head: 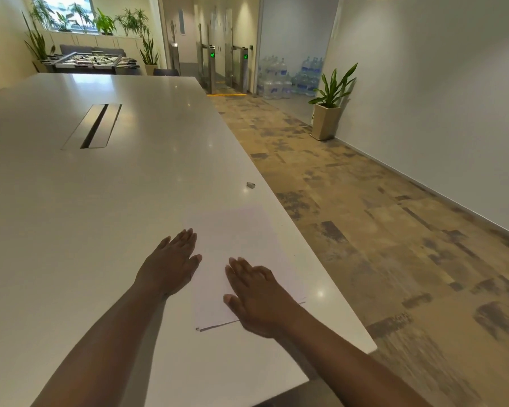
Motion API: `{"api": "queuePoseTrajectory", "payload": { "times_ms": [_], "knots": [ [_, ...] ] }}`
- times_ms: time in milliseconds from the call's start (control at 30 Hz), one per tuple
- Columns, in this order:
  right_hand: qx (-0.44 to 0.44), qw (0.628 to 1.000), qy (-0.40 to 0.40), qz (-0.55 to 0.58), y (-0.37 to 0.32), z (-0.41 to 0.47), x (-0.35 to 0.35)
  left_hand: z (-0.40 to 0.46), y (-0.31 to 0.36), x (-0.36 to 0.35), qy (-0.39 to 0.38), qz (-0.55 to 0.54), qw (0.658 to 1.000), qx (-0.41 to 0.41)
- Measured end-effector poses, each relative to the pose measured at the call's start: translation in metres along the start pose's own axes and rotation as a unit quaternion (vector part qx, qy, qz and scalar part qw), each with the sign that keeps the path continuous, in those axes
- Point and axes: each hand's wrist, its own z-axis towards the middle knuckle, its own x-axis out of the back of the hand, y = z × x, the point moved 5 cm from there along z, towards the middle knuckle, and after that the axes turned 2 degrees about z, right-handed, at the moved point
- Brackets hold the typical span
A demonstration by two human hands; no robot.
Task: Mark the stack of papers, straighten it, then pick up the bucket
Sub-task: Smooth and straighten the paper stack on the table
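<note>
Near the table (100, 201) edge — white paper stack (235, 233), sheets slightly fanned

Table (71, 215): smooth, glossy off-white top, stone-like or laminate, can't tell which; ceiling lights and the window reflect in it. Brushed-metal-looking cable hatch (92, 126) set flush near the table's middle, satin sheen. Stack of papers (235, 245) near the table's right edge: matt white paper, thin sheets, near edges slightly uneven. Small grey object (250, 185) by the right edge, looks metallic with a slight shine; too small to be sure. Floor (379, 245): matt carpet, mottled tan and grey, rough-looking. Wall (438, 113) matt painted. Water bottles (279, 79) clear plastic. Planter (325, 121) matt beige.
</note>
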Motion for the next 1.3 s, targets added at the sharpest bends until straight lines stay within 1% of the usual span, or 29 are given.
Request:
{"api": "queuePoseTrajectory", "payload": {
  "times_ms": [67,167,267,367,433,467,567,633,667,767,933,1033,1167,1200,1233,1300],
  "knots": [
    [-0.018,1.0,-0.002,-0.014,0.013,-0.002,0.0,0.0,-0.001,-0.001,0.001,-0.002,1.0,0.001],
    [-0.076,0.997,-0.011,-0.029,0.042,-0.004,0.006,0.0,0.0,0.0,0.002,-0.008,1.0,0.002],
    [-0.148,0.988,-0.022,-0.033,0.076,-0.006,0.008,-0.001,0.001,0.001,0.002,-0.005,1.0,0.006],
    [-0.236,0.97,-0.033,-0.055,0.102,-0.013,0.017,-0.001,0.001,0.001,0.003,-0.004,1.0,0.007],
    [-0.282,0.956,-0.022,-0.076,0.112,-0.015,0.027,-0.001,0.002,0.001,0.003,-0.004,1.0,0.009],
    [-0.291,0.952,0.001,-0.09,0.114,-0.013,0.032,-0.001,0.002,0.001,0.002,-0.003,1.0,0.011],
    [-0.276,0.952,0.107,-0.085,0.11,-0.002,0.048,-0.002,0.002,0.001,0.003,0.005,1.0,0.013],
    [-0.255,0.952,0.162,-0.039,0.106,0.008,0.051,-0.002,0.002,0.002,0.004,0.005,1.0,0.015],
    [-0.251,0.952,0.174,-0.011,0.104,0.012,0.05,-0.003,0.003,0.002,0.006,0.005,1.0,0.015],
    [-0.247,0.951,0.182,0.026,0.098,0.022,0.046,-0.002,0.002,0.002,0.008,-0.016,1.0,0.017],
    [-0.255,0.95,0.172,0.043,0.093,0.032,0.047,-0.003,0.001,0.004,0.027,-0.065,0.997,0.017],
    [-0.25,0.952,0.17,0.057,0.087,0.037,0.043,-0.004,0.002,0.005,0.021,-0.08,0.997,0.011],
    [-0.251,0.953,0.165,0.036,0.076,0.04,0.04,-0.002,-0.004,0.004,0.021,-0.111,0.993,0.019],
    [-0.251,0.954,0.163,0.02,0.073,0.039,0.041,-0.002,-0.005,0.005,0.034,-0.137,0.99,0.017],
    [-0.247,0.955,0.164,0.0,0.072,0.037,0.042,-0.002,-0.006,0.007,0.05,-0.189,0.98,0.023],
    [-0.218,0.958,0.186,-0.033,0.067,0.036,0.045,-0.004,-0.005,0.013,0.07,-0.339,0.936,0.057]
  ]
}}
